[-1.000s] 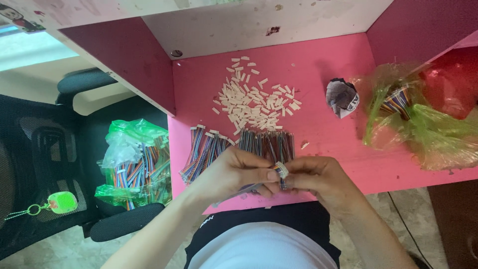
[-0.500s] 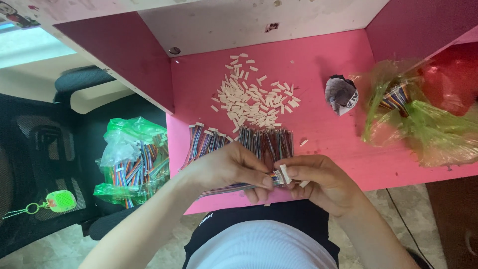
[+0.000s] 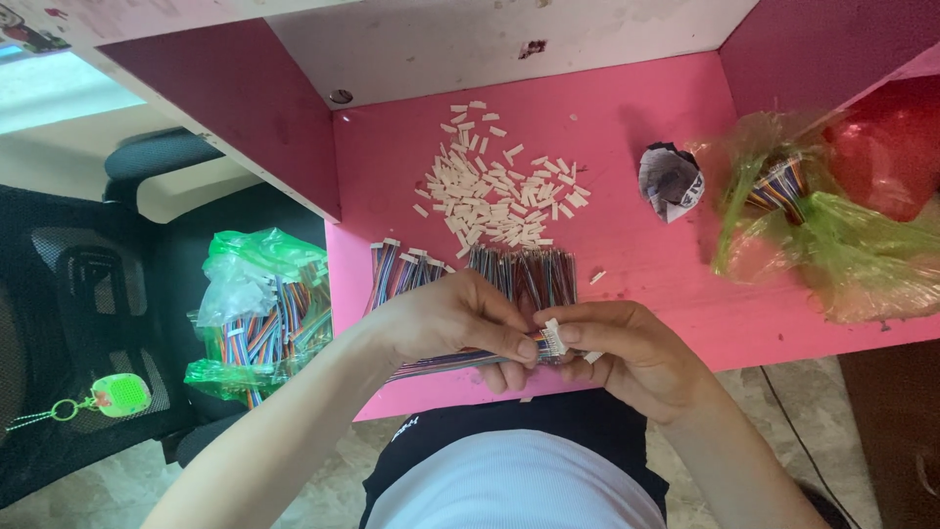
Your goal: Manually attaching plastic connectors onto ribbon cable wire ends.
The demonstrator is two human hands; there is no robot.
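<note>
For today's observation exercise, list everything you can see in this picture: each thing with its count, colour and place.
Table: one, pink, centre.
Small connector pieces: a pile, white, mid-table.
Wire bundles: a row, multicoloured, table's near edge.
Crumpled paper: one, grey-white, right of the pile.
Bags: green and red, table's right, wires inside.
Bag of wires: green, left, below the table.
Keyring tag: one, green, far left.
Left hand: grips a wire bundle.
Right hand: pinches a white connector.

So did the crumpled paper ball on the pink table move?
No. The crumpled paper ball sits in the same spot as before, right of the pile of white pieces and left of the green plastic bag.
</note>
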